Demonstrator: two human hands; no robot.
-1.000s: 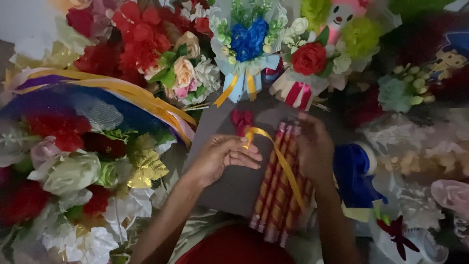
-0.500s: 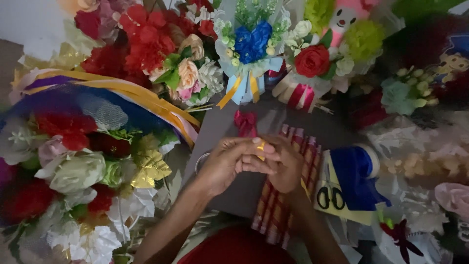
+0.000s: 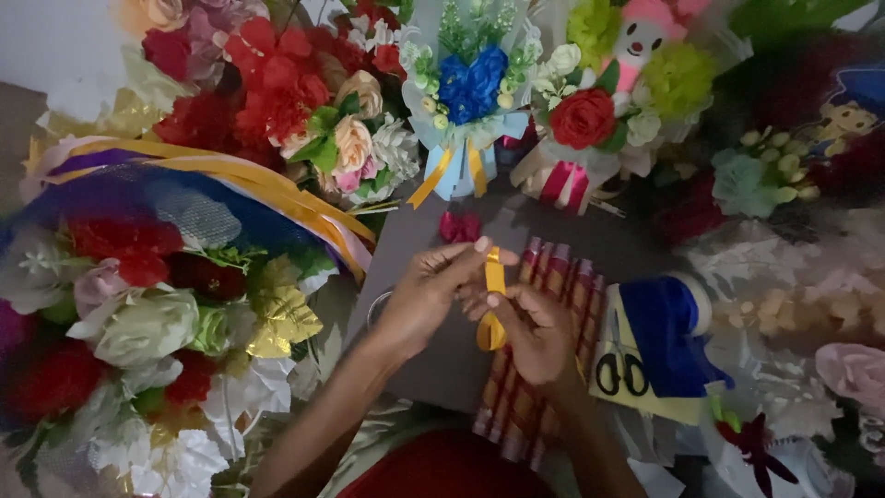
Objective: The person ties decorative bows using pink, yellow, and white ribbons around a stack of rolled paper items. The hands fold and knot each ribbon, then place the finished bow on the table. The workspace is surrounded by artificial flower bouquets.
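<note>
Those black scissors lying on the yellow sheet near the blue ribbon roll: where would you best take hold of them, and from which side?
Probably by the two black handle loops of the scissors, coming straight down from above. They lie flat on the yellow sheet with the loops toward the person and uncovered, while the blades point away beside the blue ribbon roll, which crowds that end.

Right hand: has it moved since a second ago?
Yes. The right hand came off the top of the striped red sticks, moving left and toward the person, to meet the left hand on the yellow ribbon.
</note>
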